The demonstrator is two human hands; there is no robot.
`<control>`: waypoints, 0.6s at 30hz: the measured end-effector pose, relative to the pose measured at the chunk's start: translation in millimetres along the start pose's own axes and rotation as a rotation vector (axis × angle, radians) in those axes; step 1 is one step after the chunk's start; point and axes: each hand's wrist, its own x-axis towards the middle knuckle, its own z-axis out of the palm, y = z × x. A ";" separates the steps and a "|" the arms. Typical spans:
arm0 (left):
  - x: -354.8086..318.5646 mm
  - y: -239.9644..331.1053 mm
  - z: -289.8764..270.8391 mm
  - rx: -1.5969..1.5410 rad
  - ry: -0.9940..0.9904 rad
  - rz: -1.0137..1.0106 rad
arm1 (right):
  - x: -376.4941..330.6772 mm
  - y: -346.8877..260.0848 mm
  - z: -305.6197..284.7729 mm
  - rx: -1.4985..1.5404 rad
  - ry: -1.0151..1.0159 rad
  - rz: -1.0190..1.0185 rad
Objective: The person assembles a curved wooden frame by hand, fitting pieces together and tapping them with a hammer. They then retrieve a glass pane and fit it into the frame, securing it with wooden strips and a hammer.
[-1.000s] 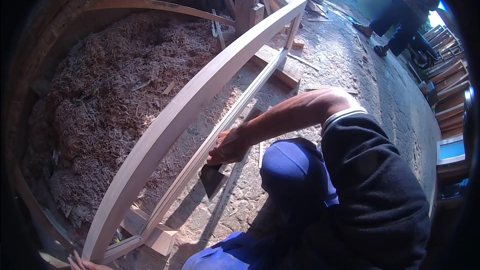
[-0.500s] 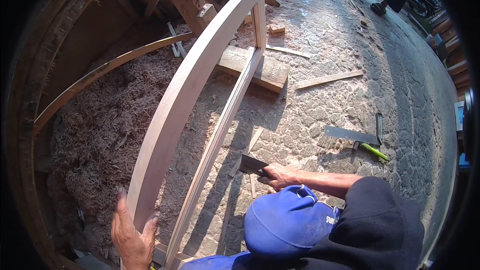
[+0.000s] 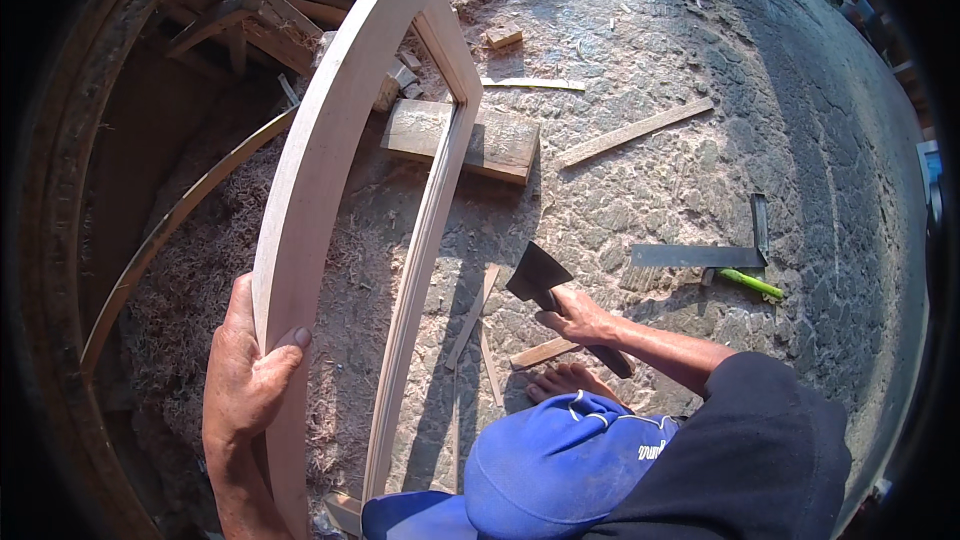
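- Around the work in the head view: rough, sunlit ground (image 3: 800,170), with a heap of wood shavings (image 3: 190,320) to the left of an arched wooden frame (image 3: 320,140).
- At the left of centre, the frame, apparently stood on edge: curved rail uppermost, straight moulded rail (image 3: 413,275) lower and to the right.
- Beneath the far end, a thick wooden block (image 3: 510,145), seemingly there to keep the straight rail off the grit; near end partly cut off, so cannot tell its support.
- Long axis running away from the body, from the lower edge toward the top, leaning slightly right; bow of the curve facing left.
- Left hand (image 3: 243,380) clamped over the curved rail, thumb on the broad face, fingers mostly out of sight; probably steadying the frame upright.
- Right hand (image 3: 580,318) curled around the handle of a hatchet (image 3: 538,275), close below the head, likely for control; dark blade pointing up-left, apart from the frame, handle trailing down-right.
- Well off to the right, on the ground, a saw (image 3: 690,256) just beside a green-handled tool (image 3: 752,285).
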 end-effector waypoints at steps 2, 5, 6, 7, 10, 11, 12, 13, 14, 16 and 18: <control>-11.1 0.1 -9.2 -0.019 0.003 -0.017 | 4.8 0.7 -9.6 0.014 0.023 0.011; -18.3 -2.5 -13.5 -0.031 -0.024 -0.066 | 19.3 0.3 -22.1 -0.021 0.107 -0.077; -18.3 -4.3 -12.6 -0.023 -0.038 -0.065 | 25.8 -0.7 -25.3 -0.041 0.121 -0.040; -17.8 -6.2 -10.9 -0.049 -0.062 -0.074 | 33.1 -2.1 -29.0 -0.048 0.166 -0.097; -8.6 -9.2 -4.9 -0.109 -0.125 -0.074 | 61.0 -9.4 -37.3 -0.039 0.286 -0.199; -2.6 -8.1 -2.9 -0.109 -0.142 -0.079 | 70.1 -11.9 -41.4 -0.029 0.296 -0.251; 4.5 -5.1 -1.7 -0.108 -0.160 -0.083 | 81.2 -15.3 -43.5 -0.092 0.324 -0.224; 12.3 -0.2 -1.0 -0.107 -0.175 -0.084 | 92.0 -18.8 -44.9 -0.079 0.358 -0.226; 23.5 4.5 2.1 -0.139 -0.163 -0.082 | 103.7 -22.5 -45.2 -0.070 0.393 -0.225; 52.0 13.8 11.4 -0.207 -0.133 -0.076 | 126.1 -27.5 -44.8 -0.093 0.464 -0.232; 79.6 23.1 15.1 -0.284 -0.199 -0.137 | 144.8 -28.3 -45.1 -0.103 0.512 -0.254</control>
